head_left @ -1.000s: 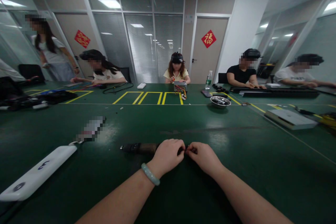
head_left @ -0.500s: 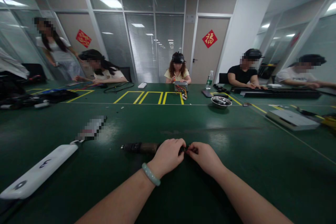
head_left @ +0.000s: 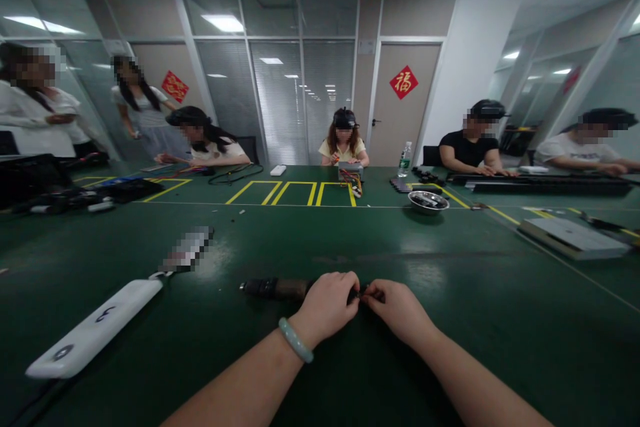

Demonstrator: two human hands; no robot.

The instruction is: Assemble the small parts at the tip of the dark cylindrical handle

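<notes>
A dark cylindrical tool (head_left: pixel 285 289), black and brown with a small metal tip at its left end, lies across the green table in front of me. It looks like an electric screwdriver, though much of it is covered. My left hand (head_left: pixel 327 300) is wrapped over its right part, with a pale green bangle on the wrist. At the tool's right end, my right hand (head_left: pixel 395 307) is closed in a pinch, thumb and index finger pressed together close to the left fingertips. What the pinch holds is too small and hidden to make out.
On the left lies a white power bank (head_left: pixel 95 327) with a strap and tag. Farther off are a metal bowl (head_left: pixel 429 203) of dark parts, a water bottle (head_left: pixel 405 160) and a flat grey box (head_left: pixel 575 237). Several people sit or stand around the table (head_left: pixel 240 373).
The view has shifted, so everything sits slightly lower and to the right, and another standing person shows at far left. Both hands keep nearly the same hold at the tool.
</notes>
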